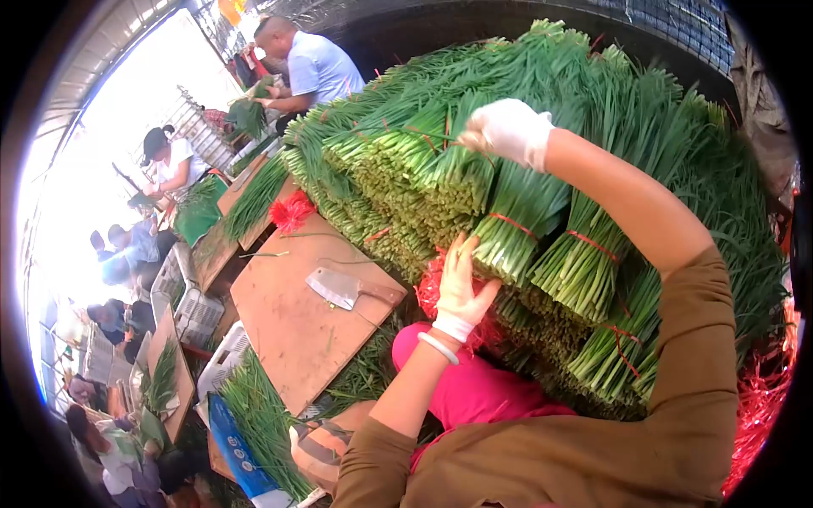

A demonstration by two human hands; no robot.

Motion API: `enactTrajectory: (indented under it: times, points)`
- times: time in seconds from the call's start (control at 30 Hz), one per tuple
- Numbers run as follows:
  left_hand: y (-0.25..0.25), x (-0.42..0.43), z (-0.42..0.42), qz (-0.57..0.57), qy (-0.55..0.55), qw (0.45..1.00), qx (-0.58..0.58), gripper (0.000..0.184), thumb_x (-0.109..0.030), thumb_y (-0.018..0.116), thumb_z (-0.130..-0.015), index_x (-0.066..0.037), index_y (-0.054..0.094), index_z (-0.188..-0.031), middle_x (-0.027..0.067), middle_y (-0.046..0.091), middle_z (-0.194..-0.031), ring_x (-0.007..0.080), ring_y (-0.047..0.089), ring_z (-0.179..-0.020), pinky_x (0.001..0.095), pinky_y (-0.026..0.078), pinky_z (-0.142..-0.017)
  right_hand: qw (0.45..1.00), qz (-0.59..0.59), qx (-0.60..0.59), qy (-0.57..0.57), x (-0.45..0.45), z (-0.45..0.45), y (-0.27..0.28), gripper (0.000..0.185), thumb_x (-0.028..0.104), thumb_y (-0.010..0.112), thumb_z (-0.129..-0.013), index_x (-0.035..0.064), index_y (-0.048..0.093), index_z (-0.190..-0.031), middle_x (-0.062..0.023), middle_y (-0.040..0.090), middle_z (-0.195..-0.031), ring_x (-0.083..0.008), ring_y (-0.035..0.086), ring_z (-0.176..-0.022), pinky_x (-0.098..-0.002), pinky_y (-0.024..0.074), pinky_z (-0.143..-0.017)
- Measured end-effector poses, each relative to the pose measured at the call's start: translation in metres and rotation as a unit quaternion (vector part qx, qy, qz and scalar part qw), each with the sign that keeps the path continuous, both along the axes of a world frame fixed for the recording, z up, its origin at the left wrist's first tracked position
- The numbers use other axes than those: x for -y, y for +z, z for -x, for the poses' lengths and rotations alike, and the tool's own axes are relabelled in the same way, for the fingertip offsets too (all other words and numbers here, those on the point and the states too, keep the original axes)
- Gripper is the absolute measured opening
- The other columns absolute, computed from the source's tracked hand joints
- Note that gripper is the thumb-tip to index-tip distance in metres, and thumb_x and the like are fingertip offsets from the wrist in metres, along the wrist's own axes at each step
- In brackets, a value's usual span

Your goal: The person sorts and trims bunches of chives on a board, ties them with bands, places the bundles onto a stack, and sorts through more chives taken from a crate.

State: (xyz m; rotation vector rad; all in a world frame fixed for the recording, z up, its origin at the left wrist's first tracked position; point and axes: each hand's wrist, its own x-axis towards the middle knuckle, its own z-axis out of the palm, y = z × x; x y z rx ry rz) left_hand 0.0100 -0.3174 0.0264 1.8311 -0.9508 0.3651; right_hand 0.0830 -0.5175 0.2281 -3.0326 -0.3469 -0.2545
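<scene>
My left hand [464, 288] rests against the cut pale ends of a bundle of garlic chives [518, 224], fingers stretched out and thumb apart. A red tie goes round that bundle. Above the pile, my right hand [508, 131], in a white glove, has its fingers pinched together. A thin green strand shows by its fingertips; whether they hold it I cannot tell. Another tied bundle [584, 254] lies just right of the first. Behind them rises a large heap of chives [398, 169], stalk ends facing me.
A cleaver [347, 288] lies on a wooden board [296, 339] to my left, near a clump of red ties [292, 210]. More red strips [758, 415] hang at the far right. Loose chives [262, 415] and white crates [224, 360] stand further left. Several people work beyond.
</scene>
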Motion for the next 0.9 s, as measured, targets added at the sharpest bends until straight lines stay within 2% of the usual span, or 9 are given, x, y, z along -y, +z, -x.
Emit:
enactTrajectory:
  times: [0.13,0.2,0.37,0.47,0.53,0.63,0.73,0.8,0.9]
  points:
    - [0.001,-0.003,0.009,-0.017,-0.024,0.999,-0.036,0.084,-0.01,0.072,-0.068,0.0,0.031,-0.14,0.0246,0.034,-0.141,0.0377,0.032,-0.133,0.0398,0.027,-0.111,0.992,-0.074,0.072,-0.066,-0.023,-0.055,-0.019,0.035,0.04,0.058,-0.085,0.0093,0.068,-0.099,-0.013,0.069,-0.093,-0.0312,0.065,-0.089,-0.0405,0.0504,-0.081]
    - [0.016,-0.012,0.021,-0.039,0.002,0.998,-0.056,0.084,-0.011,0.072,-0.069,0.001,0.03,-0.141,0.0248,0.032,-0.144,0.0377,0.031,-0.135,0.0399,0.025,-0.112,0.99,-0.035,-0.019,-0.137,-0.036,-0.069,-0.032,0.035,0.035,0.056,-0.086,0.0076,0.068,-0.104,-0.0166,0.068,-0.099,-0.0325,0.065,-0.094,-0.0422,0.0505,-0.081]
    - [0.024,-0.083,0.046,-0.038,0.074,0.996,-0.037,0.08,-0.018,0.071,-0.072,0.003,0.034,-0.14,0.026,0.034,-0.144,0.0386,0.032,-0.134,0.042,0.025,-0.112,0.998,-0.008,0.013,-0.066,-0.046,-0.083,-0.036,0.025,0.022,0.055,-0.08,0.0061,0.07,-0.093,-0.018,0.068,-0.092,-0.0353,0.066,-0.085,-0.0439,0.0518,-0.076]
    - [0.005,-0.142,0.062,0.019,0.115,0.991,-0.071,0.079,-0.007,0.069,-0.071,0.003,0.033,-0.14,0.0222,0.04,-0.139,0.0349,0.037,-0.131,0.0401,0.028,-0.111,0.992,-0.103,0.052,0.047,-0.086,-0.025,-0.032,0.021,0.028,0.06,-0.073,0.0087,0.067,-0.078,-0.0178,0.065,-0.075,-0.0353,0.063,-0.071,-0.0442,0.0504,-0.067]
    - [-0.034,-0.187,0.068,0.102,0.172,0.965,-0.167,0.075,0.001,0.062,-0.074,0.003,0.031,-0.141,0.02,0.039,-0.141,0.0315,0.038,-0.13,0.0411,0.029,-0.11,0.983,-0.024,0.043,0.174,-0.125,0.034,-0.062,0.018,0.025,0.061,-0.067,0.0085,0.067,-0.07,-0.0168,0.062,-0.065,-0.0346,0.061,-0.058,-0.043,0.0497,-0.053]
    - [-0.069,-0.253,0.068,0.208,0.21,0.919,-0.259,0.069,0.006,0.053,-0.079,-0.001,0.028,-0.143,0.0177,0.037,-0.143,0.0293,0.038,-0.131,0.042,0.032,-0.107,0.961,0.085,-0.211,0.157,-0.178,0.175,-0.084,0.011,0.017,0.061,-0.067,0.0075,0.067,-0.066,-0.0136,0.063,-0.063,-0.0327,0.062,-0.056,-0.0451,0.0485,-0.043]
    - [-0.103,-0.31,0.068,0.257,0.266,0.899,-0.235,0.062,0.006,0.051,-0.084,-0.001,0.03,-0.142,0.0153,0.039,-0.143,0.0296,0.04,-0.129,0.04,0.033,-0.106,0.91,0.127,-0.337,0.204,-0.189,0.253,-0.127,0.016,0.022,0.058,-0.076,0.0083,0.067,-0.078,-0.0137,0.065,-0.07,-0.0335,0.065,-0.065,-0.048,0.0499,-0.047]
    - [-0.123,-0.336,0.065,0.318,0.297,0.868,-0.239,0.061,0.005,0.054,-0.085,-0.001,0.031,-0.141,0.0156,0.039,-0.143,0.0288,0.04,-0.13,0.0405,0.033,-0.107,0.911,0.102,-0.379,0.127,-0.188,0.28,-0.151,0.016,0.016,0.06,-0.073,0.0076,0.071,-0.081,-0.0128,0.069,-0.078,-0.0322,0.067,-0.073,-0.0469,0.0531,-0.055]
    - [-0.12,-0.341,0.069,0.48,0.261,0.782,-0.3,0.055,-0.003,0.057,-0.087,-0.004,0.038,-0.138,0.0146,0.044,-0.138,0.0268,0.045,-0.124,0.0418,0.039,-0.1,0.938,0.076,-0.297,0.16,-0.18,0.313,-0.209,0.017,0.019,0.056,-0.079,0.0094,0.068,-0.086,-0.0106,0.069,-0.082,-0.0291,0.066,-0.075,-0.0406,0.0534,-0.061]
